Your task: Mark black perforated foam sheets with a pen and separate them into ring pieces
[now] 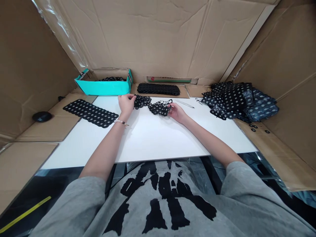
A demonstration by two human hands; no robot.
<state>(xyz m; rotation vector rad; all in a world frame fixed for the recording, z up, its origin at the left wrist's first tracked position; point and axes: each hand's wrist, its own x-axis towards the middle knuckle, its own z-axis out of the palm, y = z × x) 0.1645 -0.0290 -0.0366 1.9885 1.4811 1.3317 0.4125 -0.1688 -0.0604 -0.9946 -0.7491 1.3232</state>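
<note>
Between my hands hangs a black perforated sheet [160, 108], bent and twisted in the middle, just above the white table [148, 138]. The fingers of my left hand [126, 104] pinch its left end. At its right end, my right hand [177, 112] grips the edge with thumb and fingers. A second black perforated sheet [91, 112] lies flat to the left of my left hand. Behind my hands is a neat dark stack of such sheets [158, 89]. A thin pen-like tool [185, 104] rests right of my right hand.
A turquoise box [103, 87] with black pieces inside stands at the back left. Crumpled perforated sheets [232, 98] are heaped at the right, with several small black rings [253, 130] nearby. A black rounded object [42, 116] sits far left. Cardboard walls [148, 39] enclose the table.
</note>
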